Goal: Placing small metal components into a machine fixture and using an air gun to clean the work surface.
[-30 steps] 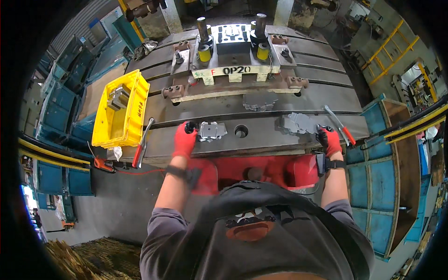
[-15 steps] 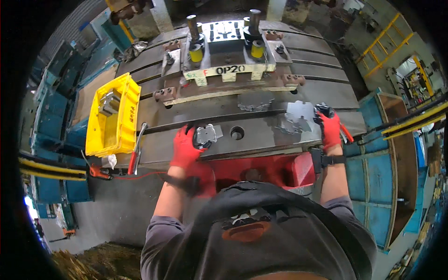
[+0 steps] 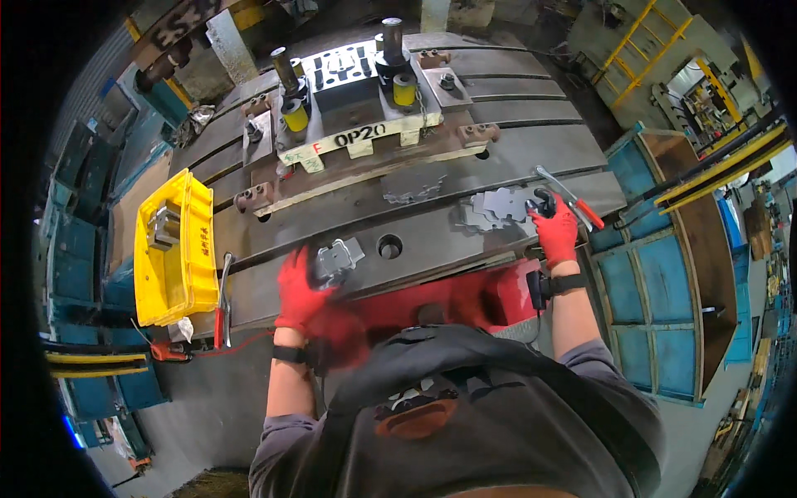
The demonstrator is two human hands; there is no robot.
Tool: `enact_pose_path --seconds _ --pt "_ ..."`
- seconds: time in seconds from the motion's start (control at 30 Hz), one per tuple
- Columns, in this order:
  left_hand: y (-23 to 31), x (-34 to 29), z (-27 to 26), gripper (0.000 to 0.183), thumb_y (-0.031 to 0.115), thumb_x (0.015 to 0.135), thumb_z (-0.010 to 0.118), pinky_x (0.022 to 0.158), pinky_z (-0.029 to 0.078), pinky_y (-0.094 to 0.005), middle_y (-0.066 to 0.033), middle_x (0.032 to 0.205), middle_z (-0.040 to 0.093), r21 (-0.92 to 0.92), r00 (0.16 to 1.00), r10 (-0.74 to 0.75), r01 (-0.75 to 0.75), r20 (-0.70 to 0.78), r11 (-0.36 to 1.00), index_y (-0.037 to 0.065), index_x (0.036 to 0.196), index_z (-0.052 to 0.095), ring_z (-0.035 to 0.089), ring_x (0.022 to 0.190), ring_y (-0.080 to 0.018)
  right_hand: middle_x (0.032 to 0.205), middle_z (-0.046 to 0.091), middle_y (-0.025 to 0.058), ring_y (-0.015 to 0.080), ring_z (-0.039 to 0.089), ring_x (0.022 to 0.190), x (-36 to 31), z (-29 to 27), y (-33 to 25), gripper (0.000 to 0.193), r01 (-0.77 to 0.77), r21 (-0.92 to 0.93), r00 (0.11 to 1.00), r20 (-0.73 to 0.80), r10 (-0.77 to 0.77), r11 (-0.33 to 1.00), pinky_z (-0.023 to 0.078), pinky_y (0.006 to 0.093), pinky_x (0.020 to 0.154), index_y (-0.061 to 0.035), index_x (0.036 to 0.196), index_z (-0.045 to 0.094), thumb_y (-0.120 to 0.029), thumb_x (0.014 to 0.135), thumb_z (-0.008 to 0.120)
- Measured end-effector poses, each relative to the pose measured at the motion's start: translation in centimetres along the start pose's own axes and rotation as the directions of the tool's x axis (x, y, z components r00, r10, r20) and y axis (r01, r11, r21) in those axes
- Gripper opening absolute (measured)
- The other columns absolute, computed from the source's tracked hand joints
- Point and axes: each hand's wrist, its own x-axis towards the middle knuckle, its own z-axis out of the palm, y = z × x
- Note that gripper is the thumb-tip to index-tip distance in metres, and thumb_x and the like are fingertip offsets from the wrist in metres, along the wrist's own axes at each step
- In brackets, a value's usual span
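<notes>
My left hand (image 3: 303,289), in a red glove, is at the left side of a small grey stamped metal plate (image 3: 339,256) on the steel bed. Its fingers are smeared by motion, so I cannot tell whether they grip the plate. At the right, my right hand (image 3: 553,227), in a red glove with black fingertips, is beside a group of flat, notched grey metal plates (image 3: 500,206). Its thumb and fingers are curved but apart, close to the plates' right edge, with nothing visible between them.
A red-handled wrench (image 3: 573,199) lies past my right hand, another (image 3: 222,303) at left. A yellow crate (image 3: 199,249) holds metal blocks. The die (image 3: 357,141) with upright posts stands on the slotted bed (image 3: 448,241). Another flat plate (image 3: 415,189) lies before it.
The whole view has turned and shifted, moving the scene leftward. My right hand has drawn back from the plates' edge and its fingers have parted, uncovering the wrench. My left hand has become blurred.
</notes>
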Motion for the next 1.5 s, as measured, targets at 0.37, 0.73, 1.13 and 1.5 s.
enact_pose_path --seconds 0.37,0.73,1.13,1.5 --pt "-7.3 -6.9 -3.1 0.042 0.009 0.08 0.061 0.086 0.044 -0.0288 -0.011 0.113 0.056 -0.859 0.778 -0.593 0.436 0.209 0.268 0.001 0.12 0.051 0.056 0.1 -0.0199 0.104 0.062 0.0059 0.0142 0.059 0.089 3.1 0.2 -9.0 0.029 -0.191 0.775 0.979 0.199 0.054 0.603 0.052 0.0285 0.072 -0.0031 0.108 0.059 0.005 0.081 0.056" --pt "-3.9 -14.7 -9.3 0.027 0.028 0.086 0.053 0.066 0.041 -0.0265 -0.0013 0.082 0.061 -0.35 0.468 -0.566 0.883 0.678 0.311 0.004 0.094 0.064 0.05 0.072 -0.0127 0.081 0.066 0.01 0.0176 0.06 0.072 19.1 16.6 -22.9 0.02 0.173 0.67 0.911 0.17 -0.377 0.721 0.047 0.0298 0.067 -0.0005 0.093 0.062 -0.012 0.077 0.064" --pt "-9.8 -25.8 0.1 0.035 0.028 0.083 0.059 0.064 0.052 -0.0315 -0.0124 0.086 0.064 -0.509 0.364 -0.755 0.859 0.545 0.047 -0.002 0.102 0.06 0.063 0.071 -0.0222 0.1 0.063 0.0173 0.0318 0.061 0.093 21.1 25.8 -30.0 0.023 0.46 -0.314 0.882 0.274 -0.384 0.831 0.048 0.0411 0.079 -0.0074 0.096 0.062 -0.018 0.083 0.047" --pt "-14.5 -27.6 3.6 0.029 0.029 0.084 0.058 0.066 0.049 -0.0352 -0.0122 0.085 0.063 -0.48 0.466 -0.662 0.859 0.588 0.178 0.003 0.098 0.06 0.061 0.073 -0.0256 0.102 0.061 0.0183 0.0319 0.061 0.089 19.5 25.1 -31.1 0.021 0.47 -0.428 0.882 0.204 -0.424 0.772 0.05 0.0392 0.074 -0.0075 0.095 0.058 -0.02 0.078 0.058"
